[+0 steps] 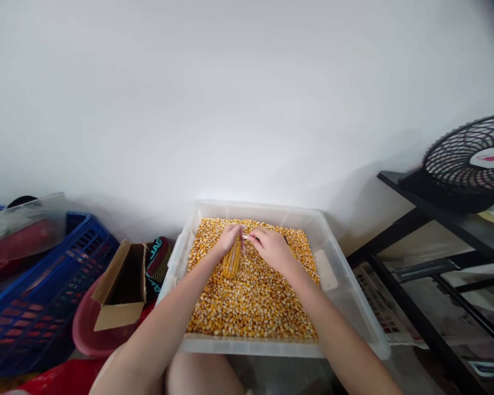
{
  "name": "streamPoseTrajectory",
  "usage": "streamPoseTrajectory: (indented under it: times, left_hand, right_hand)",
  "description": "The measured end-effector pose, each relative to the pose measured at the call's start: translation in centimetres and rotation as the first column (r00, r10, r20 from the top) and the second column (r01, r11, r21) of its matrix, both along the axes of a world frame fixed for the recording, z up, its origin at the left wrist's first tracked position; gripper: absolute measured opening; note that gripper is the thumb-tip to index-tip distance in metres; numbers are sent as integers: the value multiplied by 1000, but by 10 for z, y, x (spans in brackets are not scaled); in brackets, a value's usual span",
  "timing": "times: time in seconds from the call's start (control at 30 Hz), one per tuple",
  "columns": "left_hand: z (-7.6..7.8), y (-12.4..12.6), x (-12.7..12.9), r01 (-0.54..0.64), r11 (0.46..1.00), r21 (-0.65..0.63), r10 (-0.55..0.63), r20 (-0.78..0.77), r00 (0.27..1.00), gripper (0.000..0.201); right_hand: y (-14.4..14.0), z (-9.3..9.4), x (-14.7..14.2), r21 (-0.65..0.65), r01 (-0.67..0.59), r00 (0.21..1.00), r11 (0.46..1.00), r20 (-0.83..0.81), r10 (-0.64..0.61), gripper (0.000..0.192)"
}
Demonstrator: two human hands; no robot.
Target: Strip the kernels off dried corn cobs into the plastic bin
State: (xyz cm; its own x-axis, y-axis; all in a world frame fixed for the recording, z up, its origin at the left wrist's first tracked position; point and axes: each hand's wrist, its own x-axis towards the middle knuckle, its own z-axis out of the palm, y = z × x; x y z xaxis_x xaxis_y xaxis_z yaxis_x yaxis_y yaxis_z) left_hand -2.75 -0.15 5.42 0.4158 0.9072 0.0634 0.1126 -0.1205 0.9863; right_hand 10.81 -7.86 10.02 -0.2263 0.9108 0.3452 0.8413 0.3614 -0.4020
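My left hand (229,237) is closed around the far end of a corn cob (231,264), whose yellow kernels still cover the part pointing toward me. Close beside it, my right hand (268,248) pinches a small, thin, pale object (247,237) whose kind I cannot make out. Its tip is near the cob's far end; whether they touch is hard to tell. Both hands are over a translucent plastic bin (349,307), above a thick layer of loose corn kernels (255,307).
Left of the bin are an open cardboard box (121,317), a pink basin (82,329), a black and teal shoe (157,258) and a blue plastic basket (37,312). A black fan (469,159) stands on a dark metal rack (432,219) at right. Behind is a white wall (247,99).
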Motion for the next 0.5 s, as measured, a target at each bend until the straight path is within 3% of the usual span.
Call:
streamPoseTrajectory:
  times: [0.1, 0.2, 0.5]
  left_hand:
    - [8, 7, -8, 12, 996, 93, -4, -92, 996, 45]
    - [11, 10, -12, 44, 989, 145, -21, -155, 988, 51]
    - [4, 0, -1, 190, 937, 293, -53, -419, 907, 48]
  right_hand:
    - [-7, 11, -2, -85, 18, 969, 996, 249, 4, 29]
    - [-14, 16, -9, -136, 83, 921, 987, 389, -24, 32]
    - [-23, 17, -26, -239, 110, 866, 965, 499, 25, 30]
